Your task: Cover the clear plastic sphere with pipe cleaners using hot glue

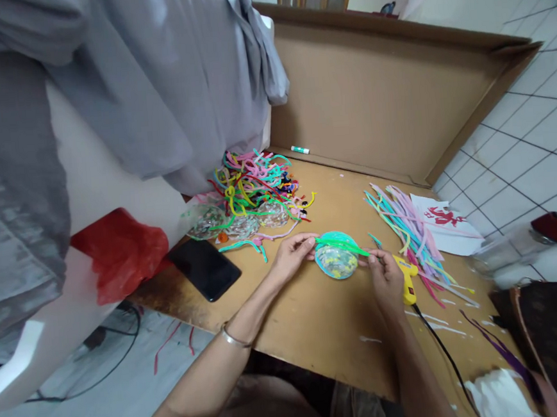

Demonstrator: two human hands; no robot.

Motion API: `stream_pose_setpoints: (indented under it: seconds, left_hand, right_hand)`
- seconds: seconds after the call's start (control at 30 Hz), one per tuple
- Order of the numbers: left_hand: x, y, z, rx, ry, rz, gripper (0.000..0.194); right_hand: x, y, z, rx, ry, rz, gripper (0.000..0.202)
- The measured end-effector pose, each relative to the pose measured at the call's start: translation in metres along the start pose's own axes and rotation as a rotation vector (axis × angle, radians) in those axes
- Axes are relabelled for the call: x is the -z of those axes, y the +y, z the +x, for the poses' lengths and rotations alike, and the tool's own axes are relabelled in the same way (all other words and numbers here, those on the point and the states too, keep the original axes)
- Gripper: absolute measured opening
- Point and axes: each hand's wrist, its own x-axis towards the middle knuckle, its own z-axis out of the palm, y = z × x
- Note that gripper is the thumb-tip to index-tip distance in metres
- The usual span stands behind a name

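Note:
A round, speckled see-through disc [338,263] with a turquoise fuzzy rim is in front of me on the table. Across its upper part stretches a bright green pipe cleaner [343,244]. My left hand [296,256] pinches the left end of this pipe cleaner at the disc's edge; whether it also grips the rim I cannot tell. Fingers of my right hand [386,277] are closed on the other end, just right of the disc. A yellow hot glue gun [408,280] lies close beside my right hand, partly hidden by it.
Colourful pipe cleaners [252,178] heap up behind similar speckled discs [242,225] at left, near a black phone [206,269]. More pipe cleaners [412,223] lie right, with paper [448,224], a jar [513,244] and a brown bag [554,341]. Cardboard [370,92] stands behind; a cord [441,343] trails right.

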Motion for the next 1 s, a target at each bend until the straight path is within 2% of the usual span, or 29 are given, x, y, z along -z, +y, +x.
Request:
stream_pose_setpoints:
  seconds: [0.2,0.37,0.57,1.0]
  left_hand:
    - [-0.002,0.003,0.000,0.045,0.052,-0.033,0.044]
    - [-0.001,0.005,0.000,0.053,0.075,0.023,0.031]
    - [0.000,0.000,0.002,0.053,0.079,0.014,0.029]
    - [0.004,-0.004,0.003,-0.097,0.073,0.296,0.017]
  right_hand:
    - [-0.003,0.006,0.002,-0.028,0.005,0.070,0.040]
    - [-0.005,0.008,0.002,-0.072,0.012,0.123,0.039]
    - [-0.006,0.011,0.002,-0.058,0.023,0.132,0.039]
    - [-0.010,0.014,0.004,-0.028,0.011,0.198,0.029]
